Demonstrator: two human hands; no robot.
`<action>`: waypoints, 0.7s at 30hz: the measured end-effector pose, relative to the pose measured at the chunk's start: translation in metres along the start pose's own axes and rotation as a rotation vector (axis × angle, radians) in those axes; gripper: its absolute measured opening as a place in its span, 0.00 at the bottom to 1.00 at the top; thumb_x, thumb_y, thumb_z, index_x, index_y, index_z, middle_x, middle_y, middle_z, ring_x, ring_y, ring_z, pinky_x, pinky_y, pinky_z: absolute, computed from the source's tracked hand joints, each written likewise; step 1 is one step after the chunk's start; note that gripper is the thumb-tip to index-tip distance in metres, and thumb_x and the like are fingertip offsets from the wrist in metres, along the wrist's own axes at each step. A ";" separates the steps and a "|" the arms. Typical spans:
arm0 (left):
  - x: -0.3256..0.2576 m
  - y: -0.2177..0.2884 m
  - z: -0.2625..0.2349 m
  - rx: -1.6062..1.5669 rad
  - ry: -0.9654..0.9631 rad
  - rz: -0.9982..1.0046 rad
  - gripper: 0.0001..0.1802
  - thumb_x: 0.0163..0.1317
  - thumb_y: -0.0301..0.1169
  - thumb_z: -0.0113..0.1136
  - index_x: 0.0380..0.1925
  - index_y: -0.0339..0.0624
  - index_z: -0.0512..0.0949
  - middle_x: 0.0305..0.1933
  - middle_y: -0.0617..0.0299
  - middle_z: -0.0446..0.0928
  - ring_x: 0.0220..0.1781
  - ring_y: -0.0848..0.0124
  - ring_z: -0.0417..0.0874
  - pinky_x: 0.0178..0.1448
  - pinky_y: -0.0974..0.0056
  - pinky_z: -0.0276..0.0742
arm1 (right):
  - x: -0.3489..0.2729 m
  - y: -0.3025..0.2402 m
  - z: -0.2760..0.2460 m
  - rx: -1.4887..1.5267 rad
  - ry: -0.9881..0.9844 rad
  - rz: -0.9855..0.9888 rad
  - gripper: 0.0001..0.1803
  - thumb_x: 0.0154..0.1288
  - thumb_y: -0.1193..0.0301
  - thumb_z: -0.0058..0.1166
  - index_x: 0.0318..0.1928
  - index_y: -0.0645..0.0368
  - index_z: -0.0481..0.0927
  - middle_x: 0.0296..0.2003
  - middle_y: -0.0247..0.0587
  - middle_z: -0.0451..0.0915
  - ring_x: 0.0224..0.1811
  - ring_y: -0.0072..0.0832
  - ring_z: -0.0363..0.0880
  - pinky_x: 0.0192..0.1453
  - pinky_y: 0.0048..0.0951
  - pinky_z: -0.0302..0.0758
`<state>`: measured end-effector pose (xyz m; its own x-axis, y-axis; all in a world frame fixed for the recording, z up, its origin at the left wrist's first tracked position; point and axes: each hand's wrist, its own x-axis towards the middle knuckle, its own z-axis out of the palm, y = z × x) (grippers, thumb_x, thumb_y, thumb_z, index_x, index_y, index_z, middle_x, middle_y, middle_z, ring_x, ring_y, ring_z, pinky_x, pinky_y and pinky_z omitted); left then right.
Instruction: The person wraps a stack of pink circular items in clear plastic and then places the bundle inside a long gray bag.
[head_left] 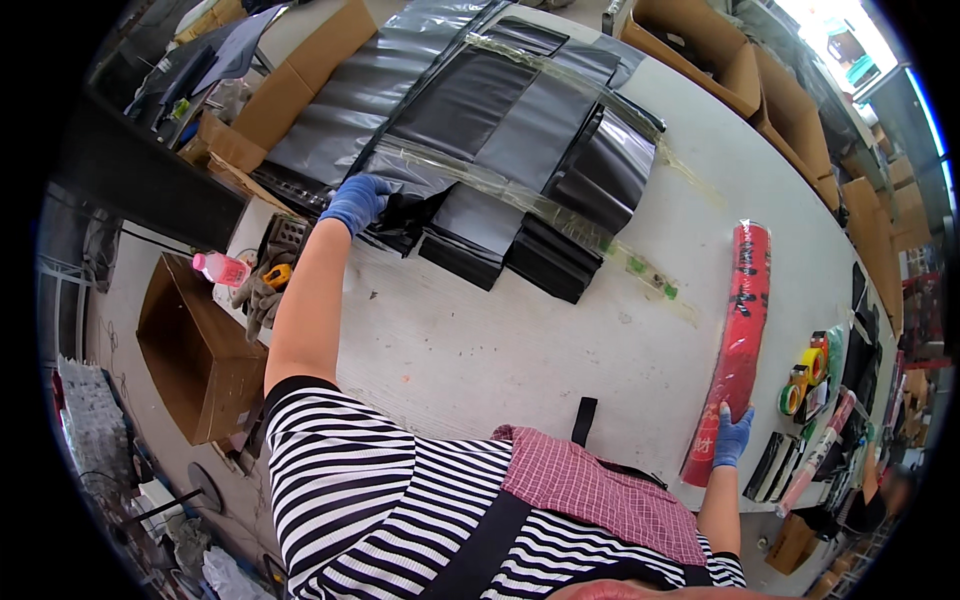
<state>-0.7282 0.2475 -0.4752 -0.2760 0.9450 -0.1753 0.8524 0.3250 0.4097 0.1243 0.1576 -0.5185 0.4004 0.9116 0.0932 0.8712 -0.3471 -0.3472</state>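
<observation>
My left hand (pixel 357 203), in a blue glove, is closed on the crumpled corner of a black plastic bag (pixel 410 217) at the left edge of the stacked black bags. Clear tape strips (pixel 500 178) run across this stack (pixel 462 97) and onto the table. On the right lies a long red roll (pixel 741 320) in clear wrap with dark markings. My right hand (pixel 733 437), also gloved in blue, grips the roll's near end, thumb and finger showing on top of it.
Tape rolls (pixel 803 380) and small black packs (pixel 775 468) lie at the table's (pixel 480 345) right. Cardboard boxes (pixel 700 50) line the far right edge. At left are a pink bottle (pixel 222 268), a yellow tool (pixel 278 275), grey gloves (pixel 262 300) and an open carton (pixel 205 365). A person (pixel 880 500) is at lower right.
</observation>
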 end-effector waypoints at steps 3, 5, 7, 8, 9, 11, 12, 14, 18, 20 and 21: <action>-0.003 0.013 -0.008 -0.562 0.025 -0.216 0.08 0.65 0.27 0.60 0.42 0.39 0.83 0.28 0.58 0.83 0.29 0.67 0.83 0.35 0.62 0.77 | 0.001 0.002 -0.003 0.091 -0.039 0.020 0.47 0.60 0.51 0.66 0.68 0.72 0.62 0.62 0.62 0.72 0.65 0.48 0.72 0.69 0.36 0.68; -0.004 0.015 -0.008 -0.657 0.059 -0.255 0.07 0.64 0.26 0.60 0.42 0.41 0.82 0.31 0.52 0.83 0.32 0.57 0.84 0.42 0.58 0.79 | 0.000 -0.008 -0.007 0.082 -0.070 0.035 0.47 0.60 0.51 0.66 0.68 0.72 0.62 0.62 0.62 0.72 0.65 0.48 0.72 0.69 0.36 0.68; -0.001 0.018 -0.009 0.062 0.261 0.025 0.08 0.63 0.22 0.55 0.39 0.41 0.82 0.36 0.48 0.83 0.40 0.51 0.85 0.48 0.55 0.80 | -0.001 -0.006 -0.007 0.073 -0.050 0.030 0.47 0.60 0.51 0.66 0.68 0.72 0.62 0.62 0.62 0.72 0.65 0.48 0.73 0.69 0.37 0.68; 0.000 0.014 -0.010 0.068 0.271 0.026 0.08 0.63 0.22 0.55 0.39 0.41 0.82 0.36 0.48 0.83 0.40 0.51 0.85 0.48 0.55 0.80 | -0.001 -0.007 -0.007 0.061 -0.040 0.020 0.47 0.60 0.51 0.65 0.68 0.71 0.62 0.62 0.62 0.73 0.64 0.48 0.73 0.69 0.37 0.68; 0.000 0.009 -0.012 0.248 0.310 0.150 0.10 0.61 0.21 0.55 0.39 0.42 0.82 0.39 0.48 0.83 0.43 0.50 0.83 0.50 0.54 0.79 | -0.001 -0.007 -0.006 0.072 -0.038 0.016 0.47 0.60 0.51 0.65 0.68 0.71 0.62 0.62 0.62 0.73 0.64 0.48 0.73 0.69 0.37 0.68; -0.004 0.023 -0.027 0.432 0.357 0.291 0.11 0.58 0.20 0.55 0.38 0.44 0.82 0.41 0.48 0.82 0.46 0.48 0.82 0.52 0.54 0.78 | -0.003 -0.014 -0.009 0.058 -0.036 0.004 0.47 0.59 0.50 0.66 0.68 0.71 0.63 0.62 0.63 0.72 0.64 0.49 0.73 0.69 0.37 0.69; -0.009 0.027 -0.038 0.402 0.433 0.229 0.13 0.57 0.20 0.53 0.38 0.45 0.83 0.42 0.48 0.82 0.47 0.49 0.82 0.53 0.53 0.78 | -0.002 -0.013 -0.008 0.068 -0.029 0.005 0.47 0.59 0.50 0.66 0.68 0.71 0.63 0.62 0.63 0.72 0.64 0.49 0.73 0.69 0.37 0.69; -0.026 0.052 -0.082 0.371 0.651 0.250 0.13 0.59 0.22 0.50 0.38 0.46 0.83 0.40 0.48 0.81 0.46 0.50 0.82 0.53 0.54 0.78 | -0.001 -0.011 -0.004 -0.024 0.005 -0.028 0.48 0.58 0.49 0.65 0.67 0.72 0.63 0.61 0.64 0.72 0.64 0.51 0.73 0.68 0.38 0.69; -0.080 0.133 -0.212 0.589 1.326 0.506 0.09 0.61 0.29 0.54 0.35 0.49 0.83 0.32 0.54 0.80 0.38 0.52 0.81 0.46 0.52 0.76 | -0.003 -0.012 -0.004 0.000 -0.010 -0.033 0.49 0.57 0.47 0.65 0.66 0.73 0.64 0.61 0.65 0.72 0.64 0.52 0.72 0.68 0.39 0.69; -0.112 0.197 -0.300 0.927 1.444 0.351 0.11 0.65 0.32 0.51 0.43 0.55 0.82 0.34 0.62 0.79 0.36 0.64 0.82 0.40 0.55 0.77 | -0.006 0.001 -0.006 -0.007 0.076 -0.022 0.47 0.56 0.47 0.66 0.63 0.73 0.67 0.58 0.66 0.75 0.61 0.54 0.74 0.66 0.40 0.71; -0.126 0.228 -0.329 0.986 1.515 0.338 0.09 0.64 0.34 0.52 0.41 0.54 0.80 0.33 0.63 0.78 0.35 0.65 0.80 0.39 0.57 0.75 | -0.006 0.004 -0.008 0.005 0.064 -0.024 0.45 0.56 0.47 0.66 0.61 0.73 0.69 0.56 0.66 0.76 0.59 0.55 0.75 0.64 0.41 0.72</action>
<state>-0.6451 0.2145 -0.0652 0.3025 0.3569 0.8838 0.7154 0.5278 -0.4579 0.1279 0.1490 -0.5128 0.3967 0.9036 0.1614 0.8795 -0.3239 -0.3487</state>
